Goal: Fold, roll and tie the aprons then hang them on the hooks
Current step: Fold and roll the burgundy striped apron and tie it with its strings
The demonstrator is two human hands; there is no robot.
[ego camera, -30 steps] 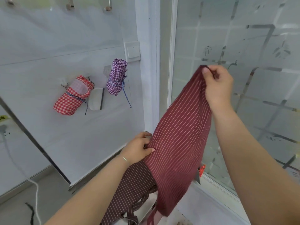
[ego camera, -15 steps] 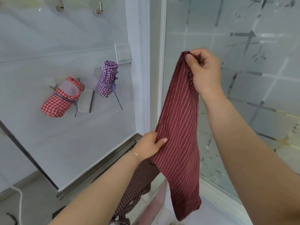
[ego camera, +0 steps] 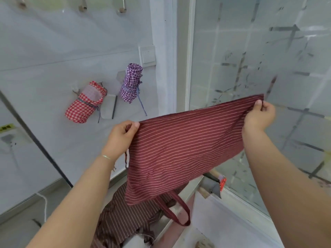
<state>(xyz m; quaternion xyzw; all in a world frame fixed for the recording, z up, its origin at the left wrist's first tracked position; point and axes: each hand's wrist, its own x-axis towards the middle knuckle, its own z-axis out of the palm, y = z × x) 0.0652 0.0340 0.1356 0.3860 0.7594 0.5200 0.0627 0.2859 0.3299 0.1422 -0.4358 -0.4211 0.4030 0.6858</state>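
A white wall carries hooks along its top edge and two rolled, tied aprons lower down: a red checked roll and, just beside it to the right, a purple checked roll. In front, a maroon striped apron is stretched in the air, folded, its loop strap dangling. The left hand pinches its left top corner; the right hand pinches the right one. A second striped apron lies crumpled below.

Maroon white-striped apron; red gingham roll; purple gingham roll.
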